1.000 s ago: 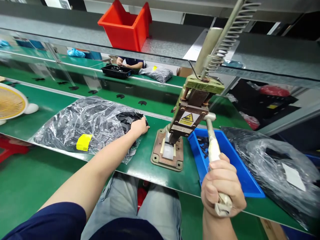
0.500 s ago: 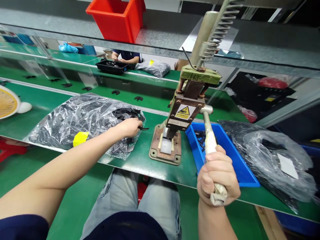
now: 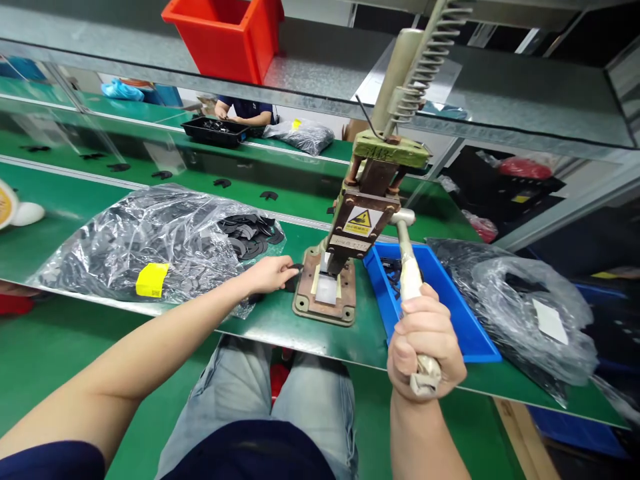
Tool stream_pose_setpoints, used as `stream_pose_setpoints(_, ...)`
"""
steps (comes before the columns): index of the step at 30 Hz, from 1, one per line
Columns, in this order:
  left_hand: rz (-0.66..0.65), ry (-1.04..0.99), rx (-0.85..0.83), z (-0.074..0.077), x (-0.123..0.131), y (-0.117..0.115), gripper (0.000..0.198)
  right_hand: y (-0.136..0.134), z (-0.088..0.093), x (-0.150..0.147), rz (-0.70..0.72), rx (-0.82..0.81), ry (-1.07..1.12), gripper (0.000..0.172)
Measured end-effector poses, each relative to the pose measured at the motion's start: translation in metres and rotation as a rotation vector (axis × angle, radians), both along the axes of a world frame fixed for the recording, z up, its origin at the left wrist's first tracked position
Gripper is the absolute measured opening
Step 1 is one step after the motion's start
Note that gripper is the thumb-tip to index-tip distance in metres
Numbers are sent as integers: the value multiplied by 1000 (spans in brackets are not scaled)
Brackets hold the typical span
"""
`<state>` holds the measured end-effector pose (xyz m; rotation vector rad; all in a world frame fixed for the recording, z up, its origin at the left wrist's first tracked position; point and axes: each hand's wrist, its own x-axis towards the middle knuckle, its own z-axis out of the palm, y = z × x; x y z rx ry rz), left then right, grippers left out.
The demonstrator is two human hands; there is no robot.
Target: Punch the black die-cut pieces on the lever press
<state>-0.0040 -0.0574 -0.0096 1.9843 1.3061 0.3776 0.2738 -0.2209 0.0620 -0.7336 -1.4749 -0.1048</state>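
Observation:
Between the thumb and fingers of my left hand (image 3: 273,274) is a flat black piece (image 3: 293,280), held just left of the press base (image 3: 324,308). My right hand (image 3: 427,343) wraps round the taped lever (image 3: 411,270) of the hand press (image 3: 367,207). A pale block (image 3: 327,291) sits on the base beneath the press ram. Left of my left hand lies a clear plastic bag (image 3: 165,233) with a yellow label, its open end showing many curved black pieces (image 3: 250,233). To the right of the press, a blue bin (image 3: 465,320) holds some black parts.
A red bin (image 3: 225,40) stands on the metal shelf (image 3: 320,60) above. Black pieces (image 3: 221,182) lie in a row on the green strip behind the bench. Another plastic bag (image 3: 530,320) is beyond the blue bin. Across from me a person works at a black tray (image 3: 215,131).
My left hand has moved right, from the bag's open end to the press base, carrying the black piece. My right hand stays on the lever. The view has shifted slightly.

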Motion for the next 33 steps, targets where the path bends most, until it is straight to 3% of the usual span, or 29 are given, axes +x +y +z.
stream_pose_setpoints(3,56,-191,-167,14,8,2,34,1,-1,-1,-8,21,17,20)
stream_pose_setpoints(6,21,-363,-342,22,29,5,32,2,-2,-1,-23,25,19,22)
stream_pose_setpoints(12,-19,-416,-459,11,67,12,27,0,-3,1,-37,4,-1,22)
stream_pose_setpoints(20,-69,-315,-475,10,76,24,35,2,-4,-2,-25,18,24,22)
stream_pose_setpoints(28,25,-170,-521,19,89,25,27,3,-5,-1,-40,34,32,23)
stream_pose_setpoints(31,44,-153,-401,21,91,14,25,2,-2,0,-17,27,25,21)
stream_pose_setpoints(33,-13,-166,-284,21,87,6,27,1,-1,2,-5,18,9,19)
